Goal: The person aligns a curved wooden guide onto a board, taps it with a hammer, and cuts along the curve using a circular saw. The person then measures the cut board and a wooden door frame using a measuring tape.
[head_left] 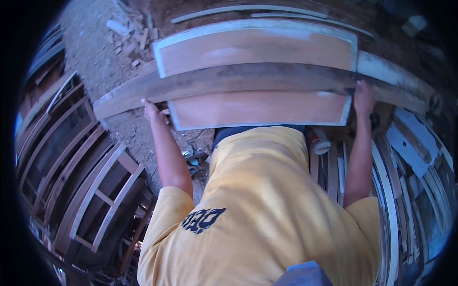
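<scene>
A long, dark brown wooden plank [229, 78] lies crosswise in front of me, reaching well past both sides of a flat panel [257, 109]. The panel has a reddish-tan face and a pale border, and the plank covers its middle band. My left hand [152, 112] grips the plank's near edge, left of the panel, thumb on top and most fingers hidden beneath. Near the panel's right edge, my right hand [364, 101] is closed on the plank's near edge, its fingers partly hidden. Both arms are stretched forward.
Wooden frames [109, 202] lean in a row at the left. Many loose wood strips [390, 190] lie at the right, near a red-and-white container [320, 144]. Wood scraps [140, 40] litter the ground at the far left. Long pale strips [248, 8] lie beyond the panel.
</scene>
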### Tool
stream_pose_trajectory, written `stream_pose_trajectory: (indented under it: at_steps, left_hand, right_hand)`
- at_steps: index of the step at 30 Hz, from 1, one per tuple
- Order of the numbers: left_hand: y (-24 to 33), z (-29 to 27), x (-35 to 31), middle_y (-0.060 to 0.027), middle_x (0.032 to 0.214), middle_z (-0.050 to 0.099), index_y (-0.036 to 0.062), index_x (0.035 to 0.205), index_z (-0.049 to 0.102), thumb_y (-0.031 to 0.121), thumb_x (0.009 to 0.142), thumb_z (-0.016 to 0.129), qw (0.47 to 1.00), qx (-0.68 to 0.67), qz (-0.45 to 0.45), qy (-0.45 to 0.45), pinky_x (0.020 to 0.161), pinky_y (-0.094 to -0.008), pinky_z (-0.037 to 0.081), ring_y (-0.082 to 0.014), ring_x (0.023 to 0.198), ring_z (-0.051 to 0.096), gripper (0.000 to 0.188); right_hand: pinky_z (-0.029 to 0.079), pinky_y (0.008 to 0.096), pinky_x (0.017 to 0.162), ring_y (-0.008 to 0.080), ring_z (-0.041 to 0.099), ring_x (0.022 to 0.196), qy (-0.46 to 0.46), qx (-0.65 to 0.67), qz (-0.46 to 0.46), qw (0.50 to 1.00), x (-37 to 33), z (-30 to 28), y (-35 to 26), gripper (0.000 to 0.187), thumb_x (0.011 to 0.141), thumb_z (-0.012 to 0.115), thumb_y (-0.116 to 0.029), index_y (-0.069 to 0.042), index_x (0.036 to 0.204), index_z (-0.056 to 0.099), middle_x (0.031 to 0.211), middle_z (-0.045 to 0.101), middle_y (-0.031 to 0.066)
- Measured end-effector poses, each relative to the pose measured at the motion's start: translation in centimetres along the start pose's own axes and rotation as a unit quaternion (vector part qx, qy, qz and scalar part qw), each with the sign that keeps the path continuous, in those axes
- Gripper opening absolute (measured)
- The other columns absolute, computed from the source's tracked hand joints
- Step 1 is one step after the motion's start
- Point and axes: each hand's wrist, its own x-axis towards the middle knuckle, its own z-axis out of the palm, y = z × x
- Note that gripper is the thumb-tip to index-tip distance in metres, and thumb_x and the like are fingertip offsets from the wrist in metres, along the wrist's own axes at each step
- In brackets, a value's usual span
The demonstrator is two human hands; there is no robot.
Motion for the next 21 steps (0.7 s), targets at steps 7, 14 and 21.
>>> stream_pose_trajectory:
  at_steps: [7,14,21]
  left_hand:
    - [0.4,3.2,-2.2,-0.0131,0.124,0.067,-0.0055,0.129,0.058,0.052,0.106,0.050,0.999,0.014,-0.009,0.039,0.088,-0.0436,0.059,-0.0276,0.103,0.068,0.063]
    - [-0.2,3.9,-1.9,-0.0141,0.119,0.068,-0.0076,0.129,0.057,0.054,0.106,0.048,0.998,0.028,0.000,0.048,0.082,-0.0442,0.060,-0.0283,0.099,0.069,0.066]
    - [-0.2,1.8,-0.3,-0.0196,0.125,0.064,-0.0103,0.133,0.053,0.055,0.106,0.042,0.996,0.081,0.012,0.036,0.086,-0.0435,0.056,-0.0307,0.103,0.065,0.072]
  right_hand:
    - [0.049,0.0549,0.080,0.0458,0.063,0.097,-0.030,0.161,-0.029,0.986,-2.7,-3.3,-4.9,0.023,0.104,0.051,-0.024,-0.004,0.097,0.060,0.099,0.066,0.0243]
    - [0.047,0.0563,0.077,0.0465,0.063,0.090,-0.059,0.193,-0.092,0.975,-3.7,-1.8,-8.1,0.029,0.104,0.051,-0.029,-0.003,0.093,0.056,0.094,0.066,0.0230]
    - [0.052,0.0535,0.078,0.0427,0.067,0.092,-0.032,0.063,-0.164,0.984,-3.6,-0.9,-10.6,0.025,0.102,0.053,-0.026,-0.006,0.098,0.066,0.100,0.071,0.0183]
